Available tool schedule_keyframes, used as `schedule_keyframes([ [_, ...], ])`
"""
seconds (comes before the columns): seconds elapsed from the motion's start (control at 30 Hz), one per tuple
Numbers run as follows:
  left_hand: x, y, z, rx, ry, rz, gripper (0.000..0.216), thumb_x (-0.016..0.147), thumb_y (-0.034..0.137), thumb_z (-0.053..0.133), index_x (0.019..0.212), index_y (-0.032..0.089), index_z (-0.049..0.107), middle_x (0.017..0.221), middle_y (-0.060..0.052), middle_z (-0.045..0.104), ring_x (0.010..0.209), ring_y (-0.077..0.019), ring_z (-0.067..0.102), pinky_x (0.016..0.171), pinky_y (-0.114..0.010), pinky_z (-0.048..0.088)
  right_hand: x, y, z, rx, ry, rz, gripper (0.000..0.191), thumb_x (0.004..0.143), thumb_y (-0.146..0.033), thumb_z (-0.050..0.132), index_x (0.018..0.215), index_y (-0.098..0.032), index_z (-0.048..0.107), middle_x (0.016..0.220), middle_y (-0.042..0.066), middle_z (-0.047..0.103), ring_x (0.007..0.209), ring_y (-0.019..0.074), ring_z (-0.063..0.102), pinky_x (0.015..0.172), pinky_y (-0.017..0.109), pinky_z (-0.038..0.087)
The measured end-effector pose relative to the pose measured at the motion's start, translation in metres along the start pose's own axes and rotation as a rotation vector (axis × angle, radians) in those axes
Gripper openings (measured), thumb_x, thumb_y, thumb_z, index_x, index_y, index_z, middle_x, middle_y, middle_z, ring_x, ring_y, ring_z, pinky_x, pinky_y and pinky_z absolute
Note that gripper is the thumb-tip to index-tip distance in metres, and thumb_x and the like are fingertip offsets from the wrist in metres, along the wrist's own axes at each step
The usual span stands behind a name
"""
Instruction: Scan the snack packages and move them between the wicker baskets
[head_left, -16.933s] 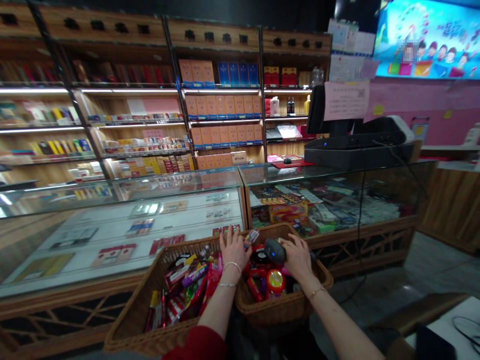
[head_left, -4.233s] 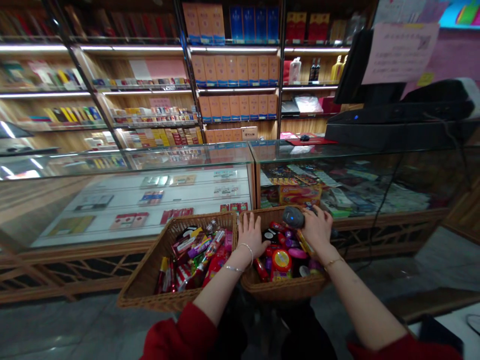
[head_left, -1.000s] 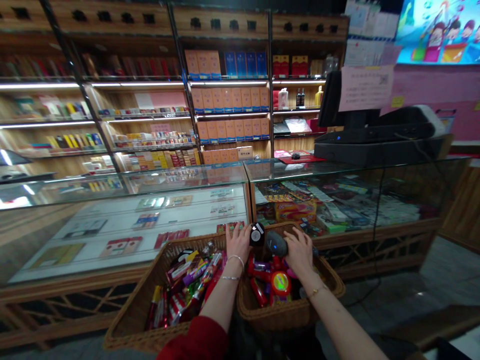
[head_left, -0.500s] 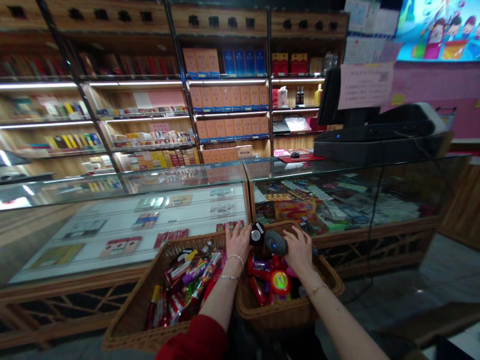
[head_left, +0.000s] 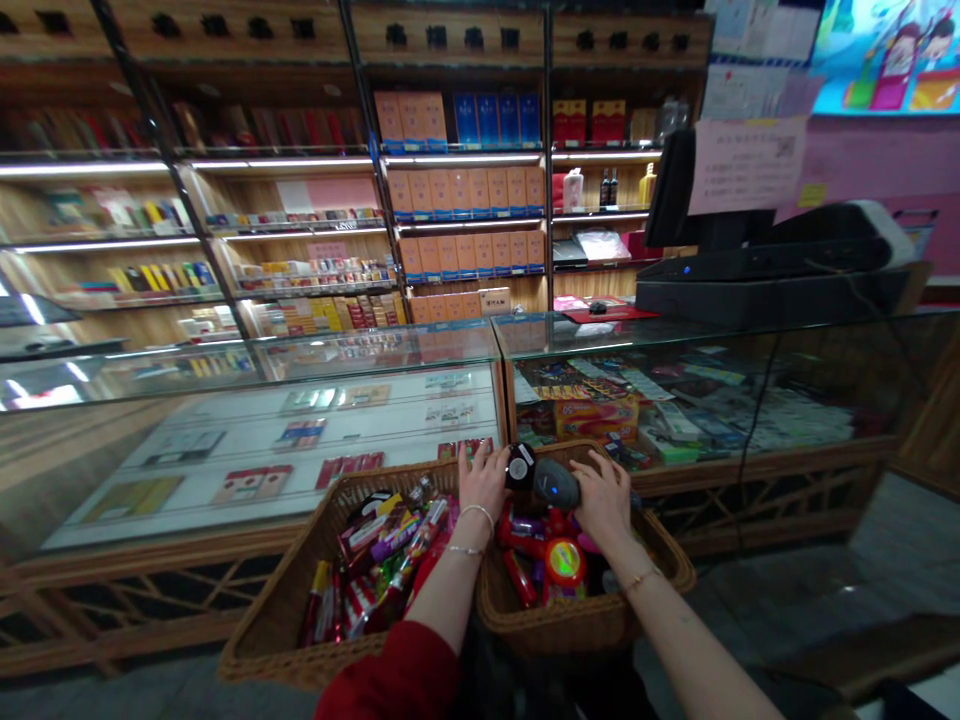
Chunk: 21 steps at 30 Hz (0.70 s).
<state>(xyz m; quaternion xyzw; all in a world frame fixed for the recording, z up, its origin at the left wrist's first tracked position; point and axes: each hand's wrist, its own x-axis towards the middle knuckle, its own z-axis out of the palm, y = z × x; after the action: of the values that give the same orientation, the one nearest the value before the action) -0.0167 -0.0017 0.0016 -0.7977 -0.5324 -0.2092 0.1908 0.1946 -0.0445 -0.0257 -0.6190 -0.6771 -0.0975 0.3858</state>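
My left hand (head_left: 484,482) is closed on a small black item with a pale round mark (head_left: 520,468); its exact kind is unclear. A dark grey handheld barcode scanner (head_left: 556,484) with a blue light is in my right hand (head_left: 604,500), its head close beside the black item. Both hands are above two wicker baskets. Colourful packaged sweets (head_left: 390,550) fill much of the left basket (head_left: 259,625). Red packages and a round red container with a yellow-green lid (head_left: 564,566) lie in the right basket (head_left: 551,622).
Behind the baskets stands a glass display counter (head_left: 420,350) with flat packs inside. A black monitor (head_left: 669,190) with a paper sheet sits on its right side, and a cable (head_left: 752,430) hangs down the front. Stocked shelves (head_left: 469,220) line the back wall.
The whole scene has shifted slightly to the right in view. The black item appears turned a little in my left hand; the scanner stays beside it.
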Motion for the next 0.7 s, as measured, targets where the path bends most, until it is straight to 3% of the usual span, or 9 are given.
schedule_keyframes([
  [0.7,0.0007,0.0006,-0.0019,0.001,-0.006,0.000,0.063,0.072,0.020,0.073,0.132,0.027,0.056,0.135,-0.009,0.063,0.138,-0.0324,0.043,0.120,-0.064,0.013,-0.0002,0.0011,-0.0003,0.026,0.006,-0.015,0.028,0.075,-0.010,0.054,0.090,-0.025,0.073,0.115,0.001,0.073,0.131,0.0249,0.044,0.105,0.042,0.022],
])
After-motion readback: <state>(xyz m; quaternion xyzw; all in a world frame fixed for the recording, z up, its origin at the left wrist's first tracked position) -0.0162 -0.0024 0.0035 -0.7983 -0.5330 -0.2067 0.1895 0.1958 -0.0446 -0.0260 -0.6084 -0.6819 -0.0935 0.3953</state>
